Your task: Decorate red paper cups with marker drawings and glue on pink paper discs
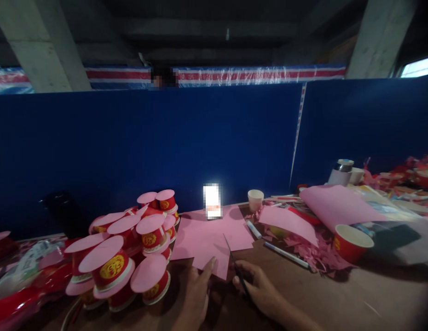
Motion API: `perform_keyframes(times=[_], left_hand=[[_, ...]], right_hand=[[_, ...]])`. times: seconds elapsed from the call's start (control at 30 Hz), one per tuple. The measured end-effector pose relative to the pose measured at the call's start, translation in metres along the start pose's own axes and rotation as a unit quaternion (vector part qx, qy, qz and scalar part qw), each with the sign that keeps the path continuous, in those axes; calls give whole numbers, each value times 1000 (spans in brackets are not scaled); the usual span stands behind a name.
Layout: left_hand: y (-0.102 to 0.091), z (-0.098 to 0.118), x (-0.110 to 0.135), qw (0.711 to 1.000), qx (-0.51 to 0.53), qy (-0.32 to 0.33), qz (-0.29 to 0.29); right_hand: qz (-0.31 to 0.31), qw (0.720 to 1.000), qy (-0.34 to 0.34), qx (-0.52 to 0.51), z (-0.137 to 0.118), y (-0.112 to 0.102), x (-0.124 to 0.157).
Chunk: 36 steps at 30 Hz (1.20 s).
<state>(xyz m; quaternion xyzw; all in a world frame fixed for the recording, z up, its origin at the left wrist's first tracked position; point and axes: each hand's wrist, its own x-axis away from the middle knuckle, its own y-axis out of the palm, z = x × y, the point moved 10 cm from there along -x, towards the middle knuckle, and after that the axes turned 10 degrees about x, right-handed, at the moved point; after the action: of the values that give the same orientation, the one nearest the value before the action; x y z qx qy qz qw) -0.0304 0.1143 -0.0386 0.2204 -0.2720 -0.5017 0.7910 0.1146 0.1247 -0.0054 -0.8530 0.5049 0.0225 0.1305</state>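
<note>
My left hand [197,290] pinches the near corner of a small piece of pink paper [218,265], thumb on top and the other fingers mostly hidden. In my right hand [257,286] is a pair of scissors [230,247] with black handles, pointing up and away beside the paper's right edge. How far the blades are apart cannot be made out. Behind the held piece lie larger pink sheets [186,239] on the brown table [286,294]. To the left stand several red paper cups [114,267] with gold print and round pink discs on top, some stacked.
An upright, blurred-out bright screen [212,197] stands behind the sheets. Rightward are a white cup [256,200], a marker [253,229], a pen [286,255], pink scraps [317,253] and a red cup [352,242]. A blue partition [148,142] closes the back; a person's head shows above it.
</note>
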Motion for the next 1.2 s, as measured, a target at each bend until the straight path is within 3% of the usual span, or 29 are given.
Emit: perform_keyframes(times=[0.3,0.57,1.2], left_hand=[[-5,-1,1,1000,-17,-7,20],[8,5,4,1000,0,3,3],[0,-2,-6,998,-57,24,-30]], right_hand=[[-3,1000,-1,3,0,0,0],[-8,1000,5,-2,2,1,1],[-15,998,-3,-55,6,3,0]])
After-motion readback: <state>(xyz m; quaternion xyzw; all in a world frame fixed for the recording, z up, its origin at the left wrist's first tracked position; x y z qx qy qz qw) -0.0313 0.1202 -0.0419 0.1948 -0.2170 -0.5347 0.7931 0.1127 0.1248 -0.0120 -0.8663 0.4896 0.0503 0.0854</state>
